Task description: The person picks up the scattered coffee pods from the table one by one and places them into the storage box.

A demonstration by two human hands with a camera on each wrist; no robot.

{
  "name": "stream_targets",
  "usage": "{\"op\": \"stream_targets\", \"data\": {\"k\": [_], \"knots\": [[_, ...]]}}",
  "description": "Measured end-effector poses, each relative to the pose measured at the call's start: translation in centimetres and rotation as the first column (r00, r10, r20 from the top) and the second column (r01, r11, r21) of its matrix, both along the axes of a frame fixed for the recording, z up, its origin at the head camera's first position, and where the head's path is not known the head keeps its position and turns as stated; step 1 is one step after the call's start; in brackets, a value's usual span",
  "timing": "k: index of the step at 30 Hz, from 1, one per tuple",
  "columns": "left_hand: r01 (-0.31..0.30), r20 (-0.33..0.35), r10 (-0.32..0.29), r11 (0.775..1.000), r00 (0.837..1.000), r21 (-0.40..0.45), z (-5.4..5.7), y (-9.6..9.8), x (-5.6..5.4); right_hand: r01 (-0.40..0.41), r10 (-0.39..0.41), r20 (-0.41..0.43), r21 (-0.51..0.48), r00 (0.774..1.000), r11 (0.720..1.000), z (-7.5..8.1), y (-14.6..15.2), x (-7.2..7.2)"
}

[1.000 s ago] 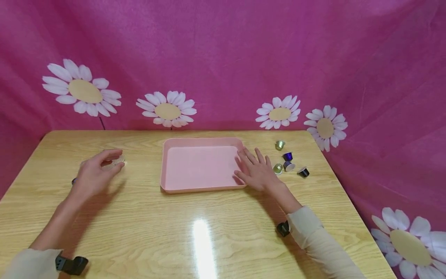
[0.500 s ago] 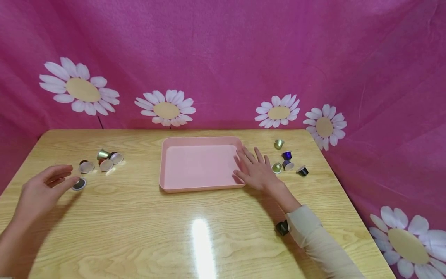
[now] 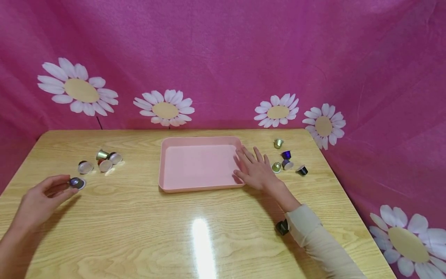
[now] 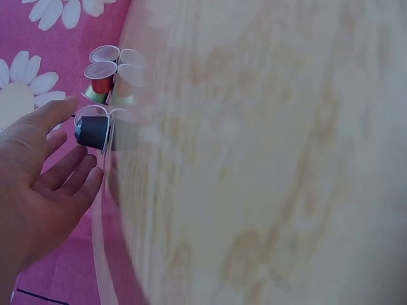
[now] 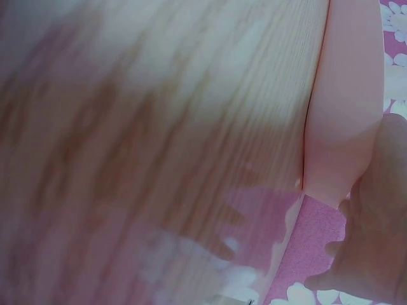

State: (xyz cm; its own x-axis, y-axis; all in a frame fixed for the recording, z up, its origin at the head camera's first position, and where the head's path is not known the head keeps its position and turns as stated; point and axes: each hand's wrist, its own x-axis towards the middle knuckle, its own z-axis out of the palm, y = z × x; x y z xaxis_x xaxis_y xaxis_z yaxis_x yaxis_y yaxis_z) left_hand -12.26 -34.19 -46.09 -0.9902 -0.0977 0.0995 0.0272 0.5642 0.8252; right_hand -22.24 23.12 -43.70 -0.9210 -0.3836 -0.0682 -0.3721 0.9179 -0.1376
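My left hand (image 3: 47,199) is at the table's left side, thumb and fingers spread either side of a dark blue coffee capsule (image 3: 76,183). That capsule stands on its lid. In the left wrist view its dark body (image 4: 92,132) sits between the thumb and the lower fingers, with gaps showing around it. My right hand (image 3: 257,172) rests with fingers spread over the right rim of a pink tray (image 3: 200,190). Part of the tray wall (image 5: 346,95) runs up beside that hand in the right wrist view.
Beyond my left hand lie a gold capsule (image 3: 102,154), a red one (image 3: 105,166) and two dark-bodied ones with pale lids. Right of the tray are several more capsules, including a blue one (image 3: 286,155) and a black one (image 3: 302,170). A flowered pink cloth hangs behind the table.
My left hand has moved left and towards me from the left group of capsules, uncovering it, and now reaches round the dark blue capsule. The right hand stays on the tray's rim.
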Motion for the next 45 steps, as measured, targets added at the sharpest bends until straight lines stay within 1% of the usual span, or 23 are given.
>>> {"op": "stream_targets", "data": {"k": [4,6,9,11,16,19,22,31,40,45], "knots": [[0.011,-0.012,-0.011,1.000,1.000,-0.012,-0.2,0.1,-0.3,0.000,0.000,-0.007,0.005,1.000,1.000,-0.1,0.0,-0.1],[0.013,-0.015,-0.013,0.999,1.000,-0.031,-0.2,0.2,-0.5,0.000,0.001,-0.013,0.011,1.000,1.000,-0.2,0.0,-0.1],[0.012,-0.008,-0.013,0.999,1.000,-0.051,-0.3,0.2,-0.7,0.002,-0.001,-0.010,0.012,1.000,1.000,-0.1,0.0,-0.1],[0.005,-0.002,-0.006,0.998,1.000,-0.070,-0.2,0.2,-0.8,0.002,-0.002,-0.006,0.012,1.000,1.000,-0.1,0.0,-0.1],[-0.023,0.027,0.028,0.988,0.999,-0.151,-0.2,0.5,-0.8,0.001,-0.001,-0.005,0.007,1.000,1.000,-0.1,-0.1,-0.1],[-0.027,0.044,0.036,0.984,0.998,-0.177,-0.2,0.5,-0.8,0.003,-0.003,-0.004,0.000,1.000,1.000,-0.1,-0.1,0.0],[-0.030,0.044,0.039,0.982,0.998,-0.187,-0.2,0.5,-0.9,0.006,-0.006,0.002,-0.003,1.000,1.000,-0.1,-0.1,0.0],[-0.041,0.029,0.046,0.984,0.999,-0.172,-0.4,0.5,-1.1,0.003,-0.003,0.002,-0.003,1.000,1.000,-0.1,0.0,0.0],[-0.047,-0.027,0.043,0.986,0.999,-0.159,-0.5,0.6,-1.2,0.005,-0.005,0.007,-0.004,1.000,1.000,-0.1,0.0,0.0],[-0.060,-0.019,0.057,0.981,0.998,-0.185,-0.4,0.8,-1.2,0.002,-0.002,0.000,-0.007,1.000,1.000,-0.3,0.1,-0.1]]}}
